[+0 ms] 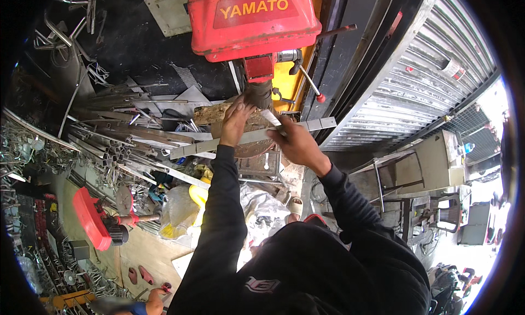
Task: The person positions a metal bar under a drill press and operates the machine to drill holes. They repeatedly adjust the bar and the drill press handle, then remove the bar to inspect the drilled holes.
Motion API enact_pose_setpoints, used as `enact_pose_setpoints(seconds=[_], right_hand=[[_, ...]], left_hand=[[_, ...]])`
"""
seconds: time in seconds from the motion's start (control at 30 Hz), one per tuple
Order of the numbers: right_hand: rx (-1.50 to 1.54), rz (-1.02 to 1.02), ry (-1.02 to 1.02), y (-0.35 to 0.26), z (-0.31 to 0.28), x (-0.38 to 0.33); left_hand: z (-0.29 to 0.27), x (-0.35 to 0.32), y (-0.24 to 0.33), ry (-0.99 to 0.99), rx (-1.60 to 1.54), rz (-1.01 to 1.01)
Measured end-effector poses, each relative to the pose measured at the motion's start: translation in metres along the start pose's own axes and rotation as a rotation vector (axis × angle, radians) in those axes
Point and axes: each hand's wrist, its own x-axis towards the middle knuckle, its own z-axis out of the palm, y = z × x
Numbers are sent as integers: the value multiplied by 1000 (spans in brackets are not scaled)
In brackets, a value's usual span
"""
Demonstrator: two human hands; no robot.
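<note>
A red drill press (254,19) stands in front of me, its dark chuck (259,95) pointing down. My left hand (236,120) is raised to the chuck, its fingers closed against the chuck's left side. My right hand (299,142) is closed around a short whitish strip (270,118) just below and right of the chuck; the strip's exact kind is unclear. A long flat metal bar (205,146) with dark cross marks lies slanted under both hands, over the rusty round drill table (254,149). The drill tip is hidden.
A feed lever (311,82) with a red knob juts out right of the chuck. Metal tubes and bars (117,151) are piled at left, near a red bench machine (93,219). A corrugated shutter (410,68) rises at right. Another person's arm (156,301) shows at lower left.
</note>
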Motion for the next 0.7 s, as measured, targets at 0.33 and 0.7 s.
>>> enact_pose_setpoints(seconds=[0.33,0.7], right_hand=[[329,-258,359,32,13,69],[511,-102,61,36,-14,35]], left_hand=[[34,7,9,86,1005,32],[26,12,-4,118,957,134]])
